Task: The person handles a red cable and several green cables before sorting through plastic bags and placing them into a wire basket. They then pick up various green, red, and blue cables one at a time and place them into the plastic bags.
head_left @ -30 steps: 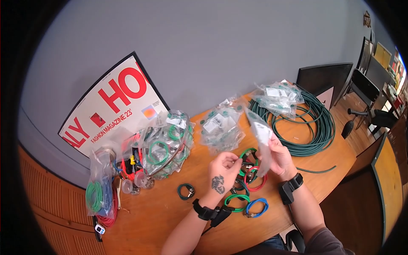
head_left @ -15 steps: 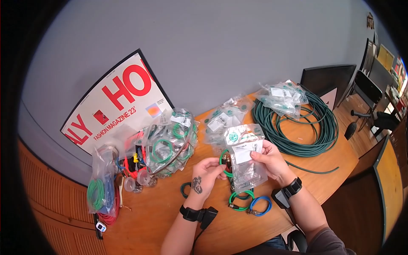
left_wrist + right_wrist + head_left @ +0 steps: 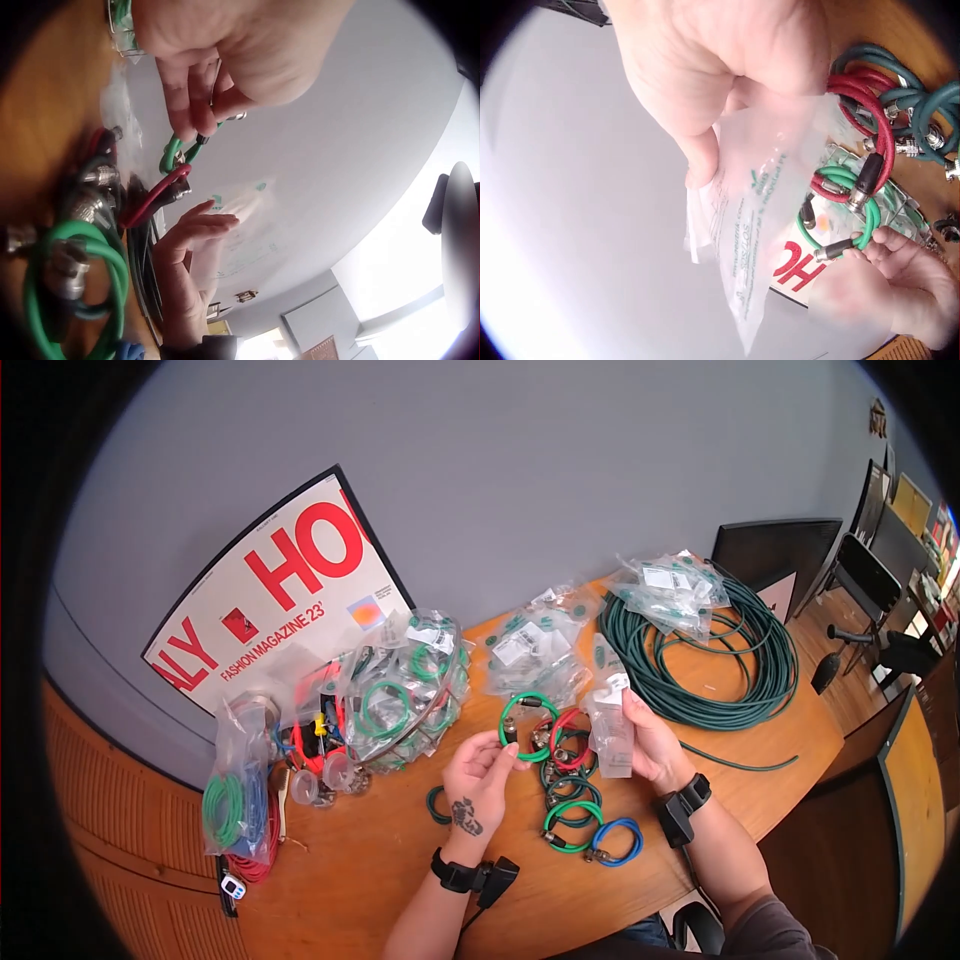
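Observation:
My left hand [image 3: 478, 785] pinches a small coil of green cable [image 3: 530, 700] with metal connectors, held up over the left of the cable pile. In the right wrist view the green cable [image 3: 871, 214] hangs at the left fingertips. My right hand [image 3: 655, 745] grips a clear plastic bag [image 3: 612, 735] with a white label, turned nearly edge-on. Green print shows on the bag [image 3: 754, 202] in the right wrist view. Between and below the hands lie coiled cables: a red one [image 3: 570, 766], several dark green ones, a green one [image 3: 547, 825] and a blue one [image 3: 639, 838].
Flat clear bags [image 3: 535, 650] lie behind the hands. More bags [image 3: 665, 600] rest on a large dark green cable coil [image 3: 780, 680] at back right. At left stand a wire basket of bagged green cables [image 3: 400, 700] and a bag [image 3: 235, 815] of coiled cables.
My left hand has moved left from the pile, bringing the green cable out from behind the bag. My right hand turned the bag label-forward, then back nearly edge-on.

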Demonstrator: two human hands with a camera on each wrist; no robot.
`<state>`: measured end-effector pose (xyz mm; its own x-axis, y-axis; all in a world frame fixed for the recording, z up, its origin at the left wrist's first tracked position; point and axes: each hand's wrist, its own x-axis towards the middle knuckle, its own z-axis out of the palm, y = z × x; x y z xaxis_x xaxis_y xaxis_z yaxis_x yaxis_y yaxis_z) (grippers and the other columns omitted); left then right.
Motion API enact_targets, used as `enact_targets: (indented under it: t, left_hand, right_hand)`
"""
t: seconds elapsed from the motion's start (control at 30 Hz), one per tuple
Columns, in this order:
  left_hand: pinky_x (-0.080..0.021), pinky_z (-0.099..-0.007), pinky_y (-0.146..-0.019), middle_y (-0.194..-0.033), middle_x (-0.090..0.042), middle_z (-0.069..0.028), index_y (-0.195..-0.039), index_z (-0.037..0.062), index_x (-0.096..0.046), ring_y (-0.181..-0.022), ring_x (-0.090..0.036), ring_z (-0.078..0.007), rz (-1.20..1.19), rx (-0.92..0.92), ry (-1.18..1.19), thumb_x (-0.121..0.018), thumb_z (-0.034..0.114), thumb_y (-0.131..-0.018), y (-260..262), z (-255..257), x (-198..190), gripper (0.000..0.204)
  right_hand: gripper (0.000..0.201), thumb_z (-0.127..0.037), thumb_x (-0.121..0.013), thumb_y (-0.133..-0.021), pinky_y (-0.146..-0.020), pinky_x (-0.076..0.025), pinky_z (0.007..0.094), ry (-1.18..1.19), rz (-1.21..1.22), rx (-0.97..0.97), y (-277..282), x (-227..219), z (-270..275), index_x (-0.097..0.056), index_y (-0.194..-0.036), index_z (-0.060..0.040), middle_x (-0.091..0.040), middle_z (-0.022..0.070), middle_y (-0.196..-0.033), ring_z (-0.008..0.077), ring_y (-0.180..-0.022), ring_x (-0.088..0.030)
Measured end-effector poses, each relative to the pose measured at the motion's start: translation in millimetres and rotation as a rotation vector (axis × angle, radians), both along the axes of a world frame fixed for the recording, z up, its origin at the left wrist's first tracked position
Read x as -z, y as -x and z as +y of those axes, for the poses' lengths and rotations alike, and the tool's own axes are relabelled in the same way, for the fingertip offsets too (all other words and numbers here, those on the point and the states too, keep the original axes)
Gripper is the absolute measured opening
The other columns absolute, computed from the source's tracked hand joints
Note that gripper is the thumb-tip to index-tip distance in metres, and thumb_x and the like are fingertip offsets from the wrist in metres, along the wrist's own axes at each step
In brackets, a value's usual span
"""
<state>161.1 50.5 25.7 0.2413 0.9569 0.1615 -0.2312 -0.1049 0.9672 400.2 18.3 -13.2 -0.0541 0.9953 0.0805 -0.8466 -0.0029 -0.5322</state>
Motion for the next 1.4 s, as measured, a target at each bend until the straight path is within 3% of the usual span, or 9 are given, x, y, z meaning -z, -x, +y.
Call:
enact_targets:
  t: [0.17,0.23,0.33,0.5,0.57,0.67,1.0,1.1,1.4]
  left_hand:
    - [-0.057,-0.0315,-0.074,-0.096,-0.066,-0.0129,-0.106,-0.0061,-0.059,-0.079,-0.067,-0.0179,0.029,-0.124,-0.167,-0.063,-0.004,-0.089,1.5,-14.6,-13.6,0.017]
    - [-0.055,-0.0330,-0.072,-0.098,-0.066,-0.0148,-0.102,-0.0046,-0.061,-0.082,-0.067,-0.0226,0.555,-0.189,-0.807,-0.066,-0.005,-0.085,4.6,-16.1,-21.8,0.018]
    - [-0.053,-0.0330,-0.071,-0.099,-0.064,-0.0157,-0.099,-0.0030,-0.063,-0.085,-0.066,-0.0268,0.623,-0.157,-1.078,-0.069,-0.006,-0.081,7.4,-14.3,-18.1,0.019]
    - [-0.054,-0.0311,-0.070,-0.097,-0.065,-0.0145,-0.102,-0.0032,-0.061,-0.082,-0.067,-0.0241,0.632,-0.204,-0.898,-0.066,-0.005,-0.085,9.6,-13.5,-10.4,0.019]
    - [-0.055,-0.0301,-0.070,-0.092,-0.066,-0.0118,-0.105,-0.0033,-0.057,-0.076,-0.067,-0.0186,0.162,-0.169,-0.295,-0.063,-0.002,-0.089,9.0,-18.2,-12.8,0.017]
    - [-0.057,-0.0302,-0.069,-0.087,-0.065,-0.0091,-0.106,-0.0035,-0.055,-0.071,-0.066,-0.0146,-0.056,-0.038,-0.099,-0.061,0.000,-0.092,12.3,-28.0,-41.2,0.015]
    - [-0.054,-0.0279,-0.064,-0.087,-0.067,-0.0134,-0.104,-0.0078,-0.056,-0.070,-0.067,-0.0165,-0.025,0.047,-0.025,-0.063,-0.004,-0.089,21.9,-38.5,-55.7,0.017]
    - [-0.057,-0.0303,-0.060,-0.083,-0.065,-0.0103,-0.102,-0.0055,-0.057,-0.065,-0.065,-0.0165,0.016,0.017,-0.034,-0.062,-0.005,-0.088,24.3,-39.8,-56.7,0.015]
    - [-0.050,-0.0250,-0.053,-0.078,-0.067,-0.0109,-0.102,-0.0062,-0.059,-0.058,-0.064,-0.0155,0.137,-0.074,-0.055,-0.065,-0.005,-0.085,30.6,-39.7,-66.6,0.019]
  right_hand:
    - [0.043,-0.032,-0.060,-0.096,-0.088,-0.055,0.0465,0.084,0.026,0.002,3.5,-2.0,-3.2,-0.047,-0.133,-0.0141,-0.060,0.0080,-0.122,0.0239,-0.105,-0.062]
    - [0.043,-0.031,-0.060,-0.096,-0.091,-0.054,0.0439,0.072,-0.003,0.015,5.4,-4.2,-1.2,-0.047,-0.134,-0.0132,-0.060,0.0074,-0.123,0.0238,-0.107,-0.061]
    - [0.044,-0.030,-0.059,-0.097,-0.092,-0.053,0.0408,0.055,-0.027,0.018,4.7,-0.5,1.1,-0.047,-0.134,-0.0122,-0.059,0.0070,-0.124,0.0238,-0.110,-0.061]
    - [0.046,-0.034,-0.059,-0.096,-0.088,-0.055,0.0384,-0.019,-0.013,-0.010,-1.3,12.9,0.4,-0.047,-0.135,-0.0129,-0.060,0.0077,-0.124,0.0242,-0.109,-0.062]
    - [0.047,-0.035,-0.061,-0.096,-0.086,-0.056,0.0379,-0.054,0.107,-0.204,-5.2,11.9,-5.2,-0.047,-0.136,-0.0154,-0.062,0.0076,-0.121,0.0246,-0.106,-0.063]
    - [0.045,-0.035,-0.061,-0.096,-0.086,-0.056,0.0386,0.054,0.073,-0.045,6.0,13.7,-3.7,-0.048,-0.135,-0.0156,-0.064,0.0071,-0.119,0.0236,-0.104,-0.064]
    - [0.052,-0.025,-0.069,-0.091,-0.096,-0.050,0.0348,-0.104,-0.067,-0.141,14.7,-1.1,-2.0,-0.047,-0.136,-0.0073,-0.061,0.0072,-0.127,0.0173,-0.112,-0.061]
    - [0.047,-0.011,-0.070,-0.090,-0.093,-0.050,0.0306,0.011,-0.228,0.005,26.5,-12.0,-2.9,-0.050,-0.132,-0.0061,-0.066,0.0044,-0.119,0.0132,-0.108,-0.062]
    - [0.047,0.000,-0.071,-0.086,-0.090,-0.051,0.0279,0.010,-0.583,0.230,33.9,-25.3,-8.9,-0.048,-0.127,-0.0041,-0.067,0.0079,-0.114,0.0134,-0.105,-0.063]
